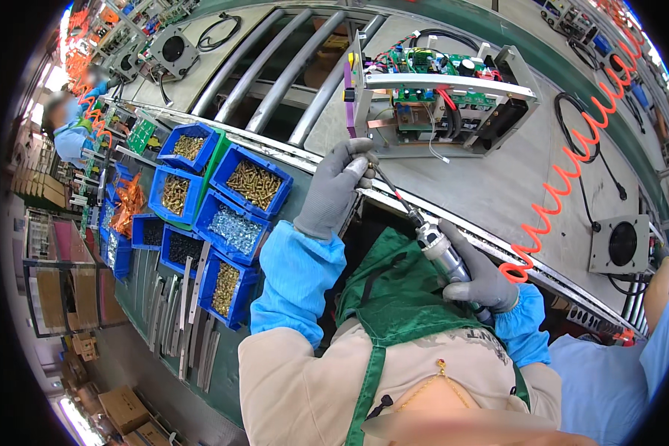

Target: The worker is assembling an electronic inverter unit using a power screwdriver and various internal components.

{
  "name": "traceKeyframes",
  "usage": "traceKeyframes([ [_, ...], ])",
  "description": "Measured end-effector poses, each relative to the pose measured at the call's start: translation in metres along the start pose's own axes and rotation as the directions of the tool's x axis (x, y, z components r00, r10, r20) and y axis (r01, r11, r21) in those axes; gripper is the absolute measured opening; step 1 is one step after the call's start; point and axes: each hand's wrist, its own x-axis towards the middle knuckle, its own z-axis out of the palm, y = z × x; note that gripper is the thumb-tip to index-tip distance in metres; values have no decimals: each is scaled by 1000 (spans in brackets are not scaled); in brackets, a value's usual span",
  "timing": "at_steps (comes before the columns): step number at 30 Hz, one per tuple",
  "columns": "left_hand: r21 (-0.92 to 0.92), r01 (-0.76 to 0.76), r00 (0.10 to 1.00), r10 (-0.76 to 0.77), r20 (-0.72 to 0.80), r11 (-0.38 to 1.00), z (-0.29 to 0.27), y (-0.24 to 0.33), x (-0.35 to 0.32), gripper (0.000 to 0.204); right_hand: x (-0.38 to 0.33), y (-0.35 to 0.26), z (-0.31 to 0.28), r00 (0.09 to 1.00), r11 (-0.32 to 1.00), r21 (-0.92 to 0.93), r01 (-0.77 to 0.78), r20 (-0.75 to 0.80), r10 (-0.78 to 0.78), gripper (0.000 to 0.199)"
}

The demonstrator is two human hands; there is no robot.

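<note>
My right hand (490,279), in a grey glove, is wrapped round a silver air screwdriver (444,254) that slants up to the left. Its long thin bit (395,189) ends at the fingertips of my left hand (334,187), also gloved in grey. The left thumb and fingers are pinched together there; whatever small thing they hold is too small to name. Just beyond both hands stands an open metal chassis (446,83) with green circuit boards, coloured wires and a purple front edge.
Blue bins (251,180) of screws and small fittings stand to the left, beside loose metal strips (177,316). Metal rollers (264,82) lie beyond them. An orange coiled air hose (565,178) hangs at the right, near a fan panel (620,244). A co-worker's blue sleeve (660,338) shows at the right.
</note>
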Motion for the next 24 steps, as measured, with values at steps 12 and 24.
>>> traceKeyframes([
  [12,185,-115,964,64,257,976,-15,7,0,34,-5,-1,5,985,906,391,-163,120,125,117],
  [24,697,431,869,57,-491,-574,-164,16,-88,20,-14,2,1,984,917,397,36,-173,37,117],
])
